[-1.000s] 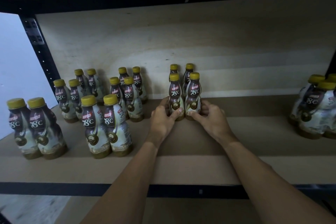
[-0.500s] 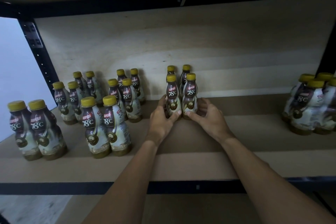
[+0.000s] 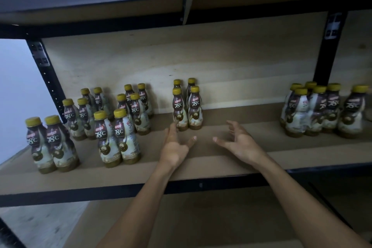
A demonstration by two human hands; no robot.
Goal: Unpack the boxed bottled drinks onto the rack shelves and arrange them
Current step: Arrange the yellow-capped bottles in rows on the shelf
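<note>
A cluster of four yellow-capped bottles stands upright toward the back of the brown board shelf, near its middle. Just in front of it the left hand and right hand hover with fingers loosely spread, grasping nothing. More bottle groups stand to the left and right, before a pale plywood back panel, a dark metal post and a pale wall.
</note>
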